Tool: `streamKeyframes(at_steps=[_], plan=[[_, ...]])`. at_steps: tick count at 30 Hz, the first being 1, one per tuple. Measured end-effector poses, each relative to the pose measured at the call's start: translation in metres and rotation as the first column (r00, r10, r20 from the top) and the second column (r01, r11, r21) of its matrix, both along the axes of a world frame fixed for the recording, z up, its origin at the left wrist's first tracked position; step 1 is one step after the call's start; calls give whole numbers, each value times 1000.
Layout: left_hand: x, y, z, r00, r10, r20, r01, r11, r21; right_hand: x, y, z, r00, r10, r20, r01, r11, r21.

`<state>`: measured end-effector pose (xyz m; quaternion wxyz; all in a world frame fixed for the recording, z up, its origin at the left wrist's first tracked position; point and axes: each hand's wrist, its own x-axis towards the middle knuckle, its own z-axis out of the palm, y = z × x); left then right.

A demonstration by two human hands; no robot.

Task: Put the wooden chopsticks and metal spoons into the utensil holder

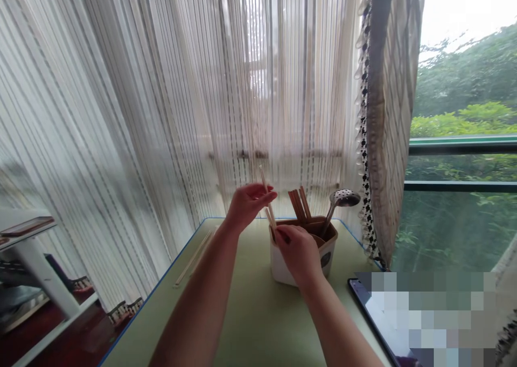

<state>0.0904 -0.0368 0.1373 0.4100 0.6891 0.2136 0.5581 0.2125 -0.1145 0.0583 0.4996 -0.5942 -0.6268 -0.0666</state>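
Note:
My left hand (252, 202) pinches a pale wooden chopstick (264, 179) that stands nearly upright, leaning a little to the left. Its lower part reaches the left side of a white utensil holder (283, 267) with a brown rim. There, my right hand (301, 251) has its fingers closed around the lower end of the chopstick, in front of the holder. Another short pale stick end shows just left of it at the rim. Brown chopsticks (299, 205) and a perforated metal ladle (345, 198) stand in the holder's other parts.
More pale chopsticks (194, 259) lie on the green table (258, 324) to the left. A phone (374, 324) lies at the right edge. Striped sheer curtains (181, 87) hang behind the table, with a window at the right.

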Motion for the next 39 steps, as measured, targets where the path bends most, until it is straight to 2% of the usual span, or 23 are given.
streamKeyframes(at_steps=[2, 7, 14, 20, 22, 25, 30, 36, 39], plan=[[-1, 0, 0, 999, 49, -18, -48, 999, 12, 0, 0, 0, 1000, -8, 24, 8, 1000, 5], [-4, -1, 1, 998, -7, -65, 3, 998, -66, -3, 0, -1, 998, -13, 67, 13, 1000, 14], [-3, -9, 4, 996, 1, -90, -6, 998, -55, -4, 0, -1, 996, -25, 90, 22, 999, 31], [-7, -17, 12, 971, 235, -33, -235, 972, 10, -3, 0, -4, 992, -79, 100, 80, 997, -3], [-11, -16, 14, 964, 261, -49, -261, 965, 7, -5, -1, -4, 989, -100, 111, 101, 995, -9], [-17, -13, 14, 965, 248, -91, -249, 968, -5, -8, -2, -2, 987, -112, 115, 113, 994, -1], [-19, -9, 12, 979, 172, -112, -181, 980, -79, -8, -2, -3, 989, -65, 130, 66, 998, -1], [-15, -13, 12, 972, 69, -224, -108, 980, -168, -9, -1, -6, 973, -124, 193, 132, 991, -29], [-15, -15, 13, 961, 113, -250, -150, 980, -130, -9, -2, -6, 969, -145, 200, 156, 987, -39]])
